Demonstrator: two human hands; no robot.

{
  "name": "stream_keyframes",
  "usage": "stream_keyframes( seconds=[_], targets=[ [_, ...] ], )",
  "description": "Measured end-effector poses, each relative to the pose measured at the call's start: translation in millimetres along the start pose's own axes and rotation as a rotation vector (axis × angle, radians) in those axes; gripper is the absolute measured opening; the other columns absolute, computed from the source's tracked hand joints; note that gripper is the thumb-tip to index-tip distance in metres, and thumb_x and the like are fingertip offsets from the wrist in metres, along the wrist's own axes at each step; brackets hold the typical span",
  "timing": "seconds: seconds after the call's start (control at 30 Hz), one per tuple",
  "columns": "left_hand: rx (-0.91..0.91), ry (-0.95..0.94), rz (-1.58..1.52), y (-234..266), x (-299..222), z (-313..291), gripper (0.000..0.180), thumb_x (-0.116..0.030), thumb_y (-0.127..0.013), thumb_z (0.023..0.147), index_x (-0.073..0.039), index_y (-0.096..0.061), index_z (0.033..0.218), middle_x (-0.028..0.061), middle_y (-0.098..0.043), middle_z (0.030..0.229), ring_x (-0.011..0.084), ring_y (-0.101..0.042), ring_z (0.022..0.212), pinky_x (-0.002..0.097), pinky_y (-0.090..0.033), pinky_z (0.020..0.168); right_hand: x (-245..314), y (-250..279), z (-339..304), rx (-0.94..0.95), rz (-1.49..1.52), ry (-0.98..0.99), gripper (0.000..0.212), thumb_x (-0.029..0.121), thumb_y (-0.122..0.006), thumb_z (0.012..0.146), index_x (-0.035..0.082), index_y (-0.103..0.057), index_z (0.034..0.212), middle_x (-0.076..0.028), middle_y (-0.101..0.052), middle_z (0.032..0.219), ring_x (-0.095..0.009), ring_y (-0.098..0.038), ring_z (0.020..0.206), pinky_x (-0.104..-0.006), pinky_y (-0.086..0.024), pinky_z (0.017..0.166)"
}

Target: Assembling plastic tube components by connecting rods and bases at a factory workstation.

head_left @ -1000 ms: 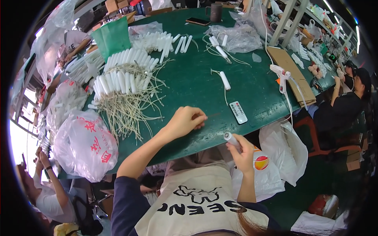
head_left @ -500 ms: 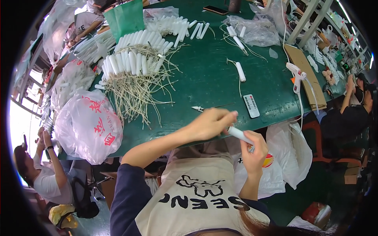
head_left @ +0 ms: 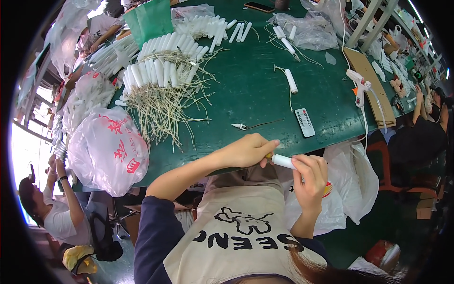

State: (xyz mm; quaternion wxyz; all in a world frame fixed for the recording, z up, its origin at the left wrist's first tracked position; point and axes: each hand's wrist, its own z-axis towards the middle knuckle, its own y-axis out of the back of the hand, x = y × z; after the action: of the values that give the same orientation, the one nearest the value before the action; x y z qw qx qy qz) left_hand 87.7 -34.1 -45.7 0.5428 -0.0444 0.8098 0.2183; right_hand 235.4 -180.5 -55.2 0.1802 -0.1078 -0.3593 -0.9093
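Over the table's near edge, my right hand [head_left: 310, 176] grips a white plastic tube [head_left: 283, 161], fingers wrapped round its right end. At the tube's left end my left hand [head_left: 249, 150] is closed in a pinch. A small yellowish bit shows between its fingertips and the tube; its kind is mostly hidden. Beyond my left hand lies a small white pointed piece [head_left: 240, 127] with a thin dark wire. A white remote control [head_left: 304, 122] rests further right, and past it a white tube [head_left: 291, 81] with a wire trailing from it.
Rows of white tubes [head_left: 156, 71] with tangled pale wires [head_left: 163, 106] cover the green table's left side. A stuffed plastic bag [head_left: 106, 151] bulges at the left edge. A glue gun [head_left: 360, 87] lies by cardboard [head_left: 378, 102] at right. Other people sit at both sides.
Both hands and the tube have shifted slightly; the tube is now closer to level. My right fingers have changed their hold on it. The view has shifted a little.
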Motion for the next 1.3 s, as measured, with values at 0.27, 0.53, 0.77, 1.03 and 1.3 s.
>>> stream_keyframes(
  seconds=[0.27,0.53,0.77,1.03,1.3],
  targets=[
    [0.046,0.183,-0.261,-5,1,2,0.056,-0.045,-0.032,0.101,-0.001,-0.060,0.080,-0.0012,-0.048,0.055,0.0086,-0.040,0.048,0.0241,-0.035,0.047,10,-8,6,0.064,-0.020,0.094,0.038,-0.010,-0.071,0.063,0.006,-0.061,0.096,-0.007,-0.063,0.091,-0.025,-0.057,0.080,-0.0357,-0.044,0.069],
    [-0.139,-0.353,-0.299,-12,23,-29,0.030,-0.030,-0.055,0.095,-0.004,-0.059,0.110,-0.0026,-0.047,0.073,0.0061,-0.042,0.067,0.0240,-0.035,0.058,9,-16,-14,-0.036,0.107,-0.151,0.038,-0.001,-0.078,0.070,0.001,-0.055,0.100,-0.013,-0.063,0.085,-0.024,-0.060,0.073,-0.0323,-0.048,0.065],
    [-0.190,-0.335,-0.233,0,21,-59,0.029,-0.020,-0.068,0.087,-0.001,-0.062,0.108,0.0042,-0.067,0.095,0.0065,-0.057,0.083,0.0246,-0.047,0.070,25,-38,-15,0.022,0.626,-0.169,0.048,0.011,-0.079,0.075,0.003,-0.043,0.106,-0.016,-0.065,0.096,-0.021,-0.063,0.088,-0.0308,-0.047,0.078],
    [-1.129,0.057,0.541,123,-27,-119,0.045,-0.046,-0.060,0.085,-0.002,-0.067,0.083,0.0170,-0.064,0.066,0.0297,-0.064,0.063,0.0391,-0.047,0.059,1,-26,-18,0.193,0.372,-0.284,0.036,0.018,-0.068,0.083,0.002,-0.052,0.111,-0.010,-0.065,0.100,-0.020,-0.062,0.088,-0.0309,-0.046,0.073],
    [-1.404,0.609,0.974,272,52,-103,0.059,-0.060,-0.060,0.079,-0.002,-0.070,0.080,0.0209,-0.068,0.079,0.0377,-0.067,0.078,0.0460,-0.051,0.067,8,-23,-13,0.279,0.243,-0.176,0.024,0.011,-0.067,0.081,0.003,-0.059,0.101,-0.009,-0.067,0.085,-0.025,-0.061,0.079,-0.0359,-0.046,0.073]
  ],
)
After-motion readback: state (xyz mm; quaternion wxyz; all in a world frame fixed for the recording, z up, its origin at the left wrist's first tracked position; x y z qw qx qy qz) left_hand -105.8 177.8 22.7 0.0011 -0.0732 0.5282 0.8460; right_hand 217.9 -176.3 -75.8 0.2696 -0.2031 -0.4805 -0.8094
